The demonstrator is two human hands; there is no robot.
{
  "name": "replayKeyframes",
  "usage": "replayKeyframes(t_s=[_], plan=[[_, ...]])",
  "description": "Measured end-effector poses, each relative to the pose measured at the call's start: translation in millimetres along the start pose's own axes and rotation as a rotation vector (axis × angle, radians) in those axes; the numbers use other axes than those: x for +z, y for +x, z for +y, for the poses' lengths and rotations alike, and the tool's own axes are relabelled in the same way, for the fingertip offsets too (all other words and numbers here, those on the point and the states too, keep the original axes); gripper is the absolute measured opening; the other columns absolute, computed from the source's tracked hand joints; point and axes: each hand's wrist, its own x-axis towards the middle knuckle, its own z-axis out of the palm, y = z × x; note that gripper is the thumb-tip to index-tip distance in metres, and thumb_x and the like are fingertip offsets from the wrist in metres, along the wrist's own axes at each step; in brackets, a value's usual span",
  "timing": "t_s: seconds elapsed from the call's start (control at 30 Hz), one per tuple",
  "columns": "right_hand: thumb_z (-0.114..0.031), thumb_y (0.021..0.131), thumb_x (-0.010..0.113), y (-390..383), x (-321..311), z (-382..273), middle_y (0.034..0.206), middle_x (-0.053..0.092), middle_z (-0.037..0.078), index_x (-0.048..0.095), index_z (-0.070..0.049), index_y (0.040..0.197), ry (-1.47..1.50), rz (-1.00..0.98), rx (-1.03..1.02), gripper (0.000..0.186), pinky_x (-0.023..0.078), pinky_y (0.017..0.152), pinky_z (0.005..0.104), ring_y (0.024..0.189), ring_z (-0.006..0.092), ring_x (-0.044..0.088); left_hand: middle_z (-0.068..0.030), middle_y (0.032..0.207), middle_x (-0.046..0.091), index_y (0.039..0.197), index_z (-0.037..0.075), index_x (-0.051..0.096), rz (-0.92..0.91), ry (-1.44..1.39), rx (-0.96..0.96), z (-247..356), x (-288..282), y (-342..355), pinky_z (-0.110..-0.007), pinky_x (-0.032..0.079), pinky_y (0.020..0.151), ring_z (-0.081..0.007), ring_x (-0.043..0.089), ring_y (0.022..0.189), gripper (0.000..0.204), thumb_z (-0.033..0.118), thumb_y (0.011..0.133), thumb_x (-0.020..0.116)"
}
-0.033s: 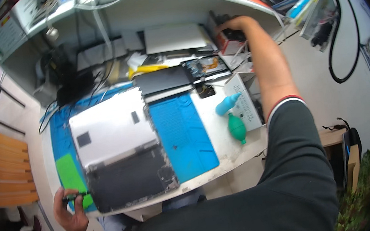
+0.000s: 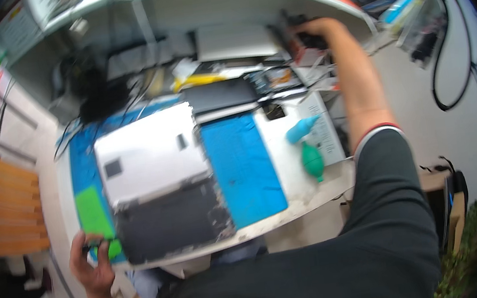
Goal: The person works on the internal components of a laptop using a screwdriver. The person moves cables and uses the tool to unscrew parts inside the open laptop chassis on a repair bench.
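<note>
The right hand (image 2: 312, 30) reached far across the cluttered desk, fingers closed around a small dark object (image 2: 294, 23) at the back; the left hand (image 2: 90, 263) pinched a thin dark tool (image 2: 92, 246) at the near edge, beside the opened laptop (image 2: 159, 182) on the blue mat (image 2: 240, 166).

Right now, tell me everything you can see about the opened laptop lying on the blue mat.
The laptop lies flat on the blue mat, slightly skewed to the desk edge. Its far part is a pale silver, metal-looking panel with a small dark square and a smaller dark rectangle on it. Its near part is dark grey with a ragged, flaky right edge. The left hand sits at its near left corner, by a green patch, pinching something small and dark; whether it touches the laptop is unclear.
</note>
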Motion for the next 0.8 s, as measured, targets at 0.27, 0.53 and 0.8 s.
replayKeyframes(t_s=[0.27,0.53,0.8], plan=[[-0.083,0.095,0.067,-46.8,-30.8,-9.9,0.149,0.068,0.030,0.059,0.006,0.156,-0.434,0.219,-0.377,0.109,0.048,0.118,0.0494,0.138,0.0440,0.067,-0.0169,0.107,0.080,0.150,0.002,0.061,-0.104,-0.058,0.177,26.7,0.9,45.1,-0.038,0.064,0.086,-0.0275,0.080,0.100,0.066,-0.007,0.091,0.088],[-0.065,0.103,0.073,-251.7,-4.1,26.5,0.156,0.066,0.027,0.061,0.004,0.156,-0.623,0.633,-0.677,0.087,0.044,0.126,0.0468,0.149,0.0440,0.060,-0.0167,0.117,0.082,0.152,0.006,0.067,-0.147,-0.079,0.103,48.8,-2.5,59.5,-0.038,0.067,0.086,-0.0238,0.082,0.098,0.063,0.002,0.093,0.089],[-0.015,0.086,0.092,-456.6,136.6,28.2,0.126,0.079,0.017,0.077,-0.002,0.128,-0.209,0.512,-1.379,0.046,0.039,0.130,0.0648,0.124,0.0360,0.074,-0.0147,0.123,0.081,0.153,0.012,0.068,-0.185,-0.084,0.051,58.0,-7.1,62.7,-0.037,0.067,0.087,-0.0248,0.081,0.100,0.060,0.002,0.096,0.086]])
